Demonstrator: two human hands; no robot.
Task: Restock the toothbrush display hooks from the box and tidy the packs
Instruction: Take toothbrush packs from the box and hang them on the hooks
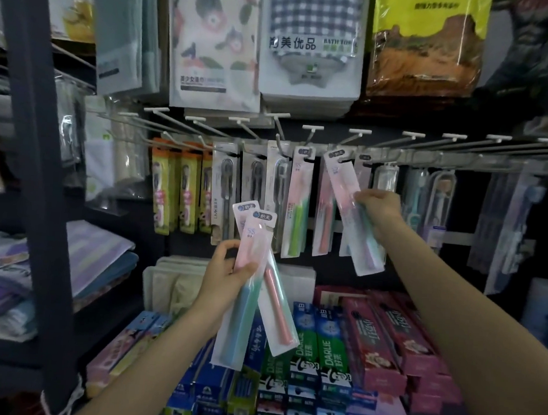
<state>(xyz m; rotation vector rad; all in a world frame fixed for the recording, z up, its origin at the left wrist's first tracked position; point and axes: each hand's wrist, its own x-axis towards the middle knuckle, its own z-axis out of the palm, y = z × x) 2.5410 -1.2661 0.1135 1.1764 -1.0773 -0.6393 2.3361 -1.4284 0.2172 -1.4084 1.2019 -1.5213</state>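
Right hand (378, 205) pinching toothbrush pack (352, 212) at hook (344, 160); left hand (227, 268) gripping two spare packs (255, 280). Line hole w/ hook tip, slide straight.

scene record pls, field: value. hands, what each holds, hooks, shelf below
left hand: grips two toothbrush packs, fanned, tops up, off the hooks
right hand: grips one tilted pack, its top at a hook; whether it is threaded on cannot be told
hook rail: some hooks hold packs, the ones at far right look bare
hung packs: orange-yellow at left, then dark, then pink-green
shelf below: toothpaste boxes, green, blue and red
box: not in view
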